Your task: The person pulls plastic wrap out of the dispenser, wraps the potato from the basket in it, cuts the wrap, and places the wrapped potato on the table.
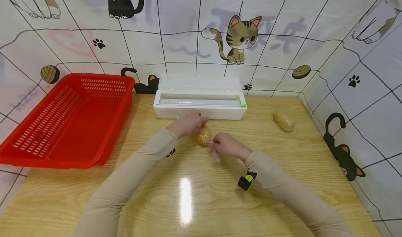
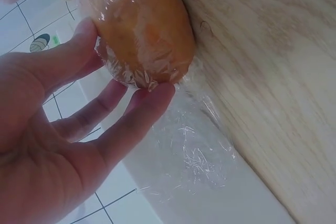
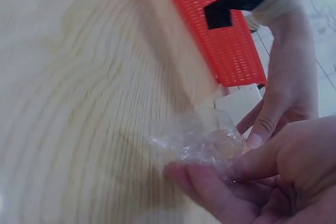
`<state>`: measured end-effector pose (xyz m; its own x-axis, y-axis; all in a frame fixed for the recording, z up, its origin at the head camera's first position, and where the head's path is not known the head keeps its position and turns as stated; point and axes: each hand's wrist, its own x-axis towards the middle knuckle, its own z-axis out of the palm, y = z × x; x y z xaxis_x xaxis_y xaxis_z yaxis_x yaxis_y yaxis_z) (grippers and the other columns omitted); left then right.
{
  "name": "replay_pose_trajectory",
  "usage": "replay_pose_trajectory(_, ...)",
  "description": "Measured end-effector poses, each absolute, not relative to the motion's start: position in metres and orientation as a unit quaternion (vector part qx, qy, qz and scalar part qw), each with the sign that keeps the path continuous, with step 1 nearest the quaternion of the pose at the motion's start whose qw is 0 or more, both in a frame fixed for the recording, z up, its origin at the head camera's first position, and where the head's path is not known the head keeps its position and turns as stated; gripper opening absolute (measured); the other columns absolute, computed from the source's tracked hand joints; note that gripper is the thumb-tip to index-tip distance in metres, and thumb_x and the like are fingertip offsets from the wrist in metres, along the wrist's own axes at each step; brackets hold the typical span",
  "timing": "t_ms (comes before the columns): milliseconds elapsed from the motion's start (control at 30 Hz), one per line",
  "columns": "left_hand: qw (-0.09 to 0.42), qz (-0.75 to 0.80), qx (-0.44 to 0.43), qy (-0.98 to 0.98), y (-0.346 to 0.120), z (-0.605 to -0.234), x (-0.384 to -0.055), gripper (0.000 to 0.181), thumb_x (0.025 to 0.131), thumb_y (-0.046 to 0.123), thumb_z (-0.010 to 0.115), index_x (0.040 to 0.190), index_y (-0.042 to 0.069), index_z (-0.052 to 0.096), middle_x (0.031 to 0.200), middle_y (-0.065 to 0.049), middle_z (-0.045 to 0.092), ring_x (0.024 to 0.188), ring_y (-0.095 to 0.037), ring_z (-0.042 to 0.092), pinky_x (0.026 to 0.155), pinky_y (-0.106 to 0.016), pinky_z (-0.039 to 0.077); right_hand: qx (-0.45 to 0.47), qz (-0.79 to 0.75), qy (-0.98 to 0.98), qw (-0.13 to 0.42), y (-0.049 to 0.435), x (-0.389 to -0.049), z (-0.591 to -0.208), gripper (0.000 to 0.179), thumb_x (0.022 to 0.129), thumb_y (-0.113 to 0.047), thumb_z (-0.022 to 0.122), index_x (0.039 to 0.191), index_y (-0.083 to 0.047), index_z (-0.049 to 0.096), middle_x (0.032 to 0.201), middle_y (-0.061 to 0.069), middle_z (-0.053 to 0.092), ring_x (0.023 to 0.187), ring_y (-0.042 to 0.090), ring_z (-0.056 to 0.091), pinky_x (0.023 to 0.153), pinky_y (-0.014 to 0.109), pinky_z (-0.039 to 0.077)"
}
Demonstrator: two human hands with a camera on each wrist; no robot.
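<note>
A rounded orange-brown item (image 1: 203, 135), perhaps a fruit or vegetable, is wrapped in clear cling film. My left hand (image 1: 188, 123) grips it from the far left side, thumb and fingertips against the film, as the left wrist view shows. Loose film (image 2: 194, 150) trails from the end by those fingers. On the near right side, my right hand (image 1: 230, 145) pinches the gathered film tail (image 1: 215, 156) between thumb and fingers. In the right wrist view, crumpled film (image 3: 194, 142) stands out from the pinch.
Just beyond the hands is a white cling film dispenser (image 1: 201, 112), lid raised, a film roll (image 1: 201, 102) inside. A red plastic basket (image 1: 94, 153) stands at left. A yellowish oblong item (image 1: 284, 119) lies on the wooden table (image 1: 251, 212) at right. Cat-patterned sheeting (image 1: 182, 48) covers the walls.
</note>
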<state>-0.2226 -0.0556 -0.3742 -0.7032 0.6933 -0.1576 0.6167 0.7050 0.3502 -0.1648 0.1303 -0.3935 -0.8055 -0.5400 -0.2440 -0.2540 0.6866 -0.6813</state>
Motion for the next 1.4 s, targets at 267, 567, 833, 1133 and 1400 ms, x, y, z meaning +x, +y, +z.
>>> replay_pose_trajectory(267,0.151,0.147,0.342,0.916,-0.057,-0.375,-0.224,0.017,0.089,0.01,0.069,0.104,0.007,0.061,0.094,-0.007,0.052,0.085,-0.02,0.049,0.072,-0.029,0.045,-0.074,-0.531,0.776,0.332,0.138,-0.167,-0.405,0.011,0.098,0.0,0.043,0.096,0.007,0.051,0.09,0.009,0.059,0.077,0.011,0.056,0.069,0.024,0.051)
replay_pose_trajectory(567,0.138,0.141,0.363,0.911,-0.055,-0.372,-0.225,0.015,0.088,0.01,0.07,0.098,0.007,0.059,0.092,-0.007,0.052,0.083,-0.021,0.048,0.071,-0.03,0.043,0.035,-0.62,0.686,0.378,0.143,-0.174,-0.408,0.011,0.095,0.0,0.047,0.096,0.002,0.058,0.078,0.002,0.061,0.069,0.009,0.06,0.065,0.023,0.051)
replay_pose_trajectory(833,0.152,0.141,0.369,0.906,-0.055,-0.372,-0.229,0.018,0.087,0.012,0.071,0.101,0.007,0.06,0.095,-0.006,0.054,0.087,-0.021,0.051,0.077,-0.031,0.045,-0.194,-0.428,0.839,0.273,0.158,-0.18,-0.392,0.019,0.091,0.0,0.053,0.105,0.008,0.062,0.095,0.015,0.067,0.085,0.023,0.064,0.078,0.037,0.053)
replay_pose_trajectory(1133,0.172,0.15,0.376,0.898,-0.058,-0.37,-0.233,0.017,0.088,0.014,0.071,0.1,0.006,0.061,0.095,-0.006,0.055,0.086,-0.021,0.051,0.076,-0.03,0.044,-0.548,0.014,0.834,-0.064,0.144,-0.176,-0.4,0.035,0.079,-0.002,0.076,0.107,-0.009,0.057,0.109,0.003,0.057,0.099,0.02,0.052,0.084,0.03,0.046)
replay_pose_trajectory(1400,0.168,0.14,0.376,0.901,-0.059,-0.371,-0.234,0.016,0.089,0.015,0.07,0.1,0.007,0.061,0.094,-0.005,0.054,0.086,-0.02,0.05,0.075,-0.03,0.043,-0.573,0.043,0.809,-0.126,0.138,-0.181,-0.409,0.027,0.082,0.001,0.072,0.103,-0.009,0.057,0.103,0.006,0.059,0.093,0.019,0.057,0.079,0.029,0.049)
